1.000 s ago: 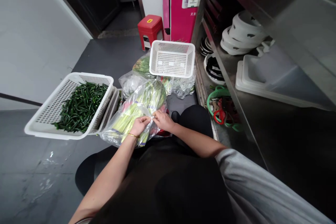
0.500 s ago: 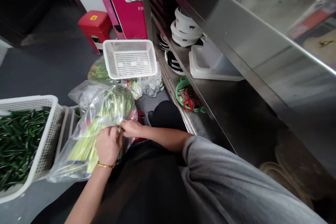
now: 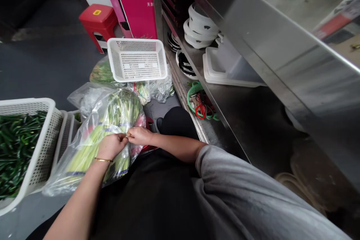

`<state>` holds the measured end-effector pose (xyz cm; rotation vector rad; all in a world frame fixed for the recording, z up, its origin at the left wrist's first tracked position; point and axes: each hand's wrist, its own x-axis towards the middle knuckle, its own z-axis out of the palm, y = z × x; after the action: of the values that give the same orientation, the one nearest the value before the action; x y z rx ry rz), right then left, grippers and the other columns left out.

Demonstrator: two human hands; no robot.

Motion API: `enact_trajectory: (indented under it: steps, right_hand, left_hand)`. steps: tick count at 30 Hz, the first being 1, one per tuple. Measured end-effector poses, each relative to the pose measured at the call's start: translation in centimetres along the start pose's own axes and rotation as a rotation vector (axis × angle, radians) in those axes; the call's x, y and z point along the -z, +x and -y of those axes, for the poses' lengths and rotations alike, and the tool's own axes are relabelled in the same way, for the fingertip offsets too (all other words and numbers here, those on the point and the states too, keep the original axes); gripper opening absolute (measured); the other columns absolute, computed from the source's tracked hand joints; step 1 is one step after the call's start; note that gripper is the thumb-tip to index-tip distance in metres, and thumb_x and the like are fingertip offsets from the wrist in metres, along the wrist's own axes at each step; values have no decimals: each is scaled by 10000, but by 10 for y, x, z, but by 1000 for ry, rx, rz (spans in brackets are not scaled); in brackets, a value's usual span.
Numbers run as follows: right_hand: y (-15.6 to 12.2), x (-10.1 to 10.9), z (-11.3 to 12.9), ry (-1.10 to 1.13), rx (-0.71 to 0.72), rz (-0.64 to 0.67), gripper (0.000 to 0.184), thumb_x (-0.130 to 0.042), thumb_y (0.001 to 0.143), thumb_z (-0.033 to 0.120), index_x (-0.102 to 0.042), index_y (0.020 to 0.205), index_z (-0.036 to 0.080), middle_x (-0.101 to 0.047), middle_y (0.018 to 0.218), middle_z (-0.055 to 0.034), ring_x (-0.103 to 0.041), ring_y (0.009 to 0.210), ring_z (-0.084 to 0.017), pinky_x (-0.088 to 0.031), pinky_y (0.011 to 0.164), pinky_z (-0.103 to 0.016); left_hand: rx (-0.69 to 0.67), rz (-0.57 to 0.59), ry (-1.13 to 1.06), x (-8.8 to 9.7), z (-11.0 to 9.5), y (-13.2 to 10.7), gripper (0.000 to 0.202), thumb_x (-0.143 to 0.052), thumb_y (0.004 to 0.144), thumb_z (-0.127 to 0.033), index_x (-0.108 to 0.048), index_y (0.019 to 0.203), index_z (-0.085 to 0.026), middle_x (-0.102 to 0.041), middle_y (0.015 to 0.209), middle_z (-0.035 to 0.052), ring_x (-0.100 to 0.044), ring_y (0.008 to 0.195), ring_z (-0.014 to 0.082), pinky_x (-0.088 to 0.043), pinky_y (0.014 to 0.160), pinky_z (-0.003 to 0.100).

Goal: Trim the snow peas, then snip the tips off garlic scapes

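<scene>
A clear plastic bag (image 3: 92, 120) lies in front of me, full of long pale-green vegetable stalks (image 3: 87, 152) bundled with blue-purple bands. Above its middle, my left hand (image 3: 111, 146), with a gold bracelet at the wrist, is closed in a pinch on the plastic. Right beside it, almost fingertip to fingertip, my right hand (image 3: 138, 135) pinches the plastic too. The exact bit between the fingers is small and partly hidden. Something red shows under the bag's right side.
On the left stands a white basket (image 3: 52, 120) of green chilies (image 3: 19, 146). A white basket (image 3: 137, 40) sits beyond the bag, near a red stool (image 3: 98, 18). Steel shelves (image 3: 225, 108) on the right hold bowls (image 3: 201, 26), and a green basket (image 3: 191, 92) with red-handled scissors (image 3: 200, 110).
My left hand has turned and shifted slightly left, its fingertips now meeting my right hand's at the plastic. My right hand stays nearly in place. The whole view has shifted slightly.
</scene>
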<state>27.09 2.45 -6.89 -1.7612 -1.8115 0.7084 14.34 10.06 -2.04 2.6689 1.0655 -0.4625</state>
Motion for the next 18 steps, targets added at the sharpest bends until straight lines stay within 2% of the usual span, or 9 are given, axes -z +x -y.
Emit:
enact_trajectory:
  steps: [4, 9, 13, 18]
  right_hand:
    - [1, -3, -3, -30, -29, 16, 77, -519, 836, 176, -580, 794, 154, -661, 836, -43, -604, 769, -148, -403, 663, -225]
    - [-4, -1, -1, -185, 56, 47, 127, -474, 884, 227, -575, 880, 150, -645, 932, -63, -600, 816, -174, -421, 673, -262]
    - [-5, -1, 3, -332, 95, 63, 216, -390, 932, 269, -565, 942, 142, -618, 980, -86, -604, 802, -193, -427, 604, -286]
    - [2, -6, 6, -392, 133, 112, 202, -411, 900, 264, -563, 927, 133, -617, 939, -92, -593, 749, -194, -407, 561, -288]
  left_hand:
    - [68, -94, 0, -6, -3, 0, 382, -366, 758, -420, -676, 719, -199, -688, 687, 122, -632, 673, 288, -369, 564, 318]
    - [160, -135, -251, -15, 2, -5, 266, -434, 706, -411, -574, 611, -206, -593, 582, 56, -549, 578, 212, -336, 552, 288]
    - [135, -49, -513, -12, 9, -10, 232, -452, 675, -376, -484, 532, -197, -529, 516, 7, -480, 529, 150, -359, 565, 259]
    - [138, 98, -590, -8, 11, -3, 217, -455, 667, -348, -506, 526, -191, -546, 506, 0, -481, 518, 144, -365, 554, 249]
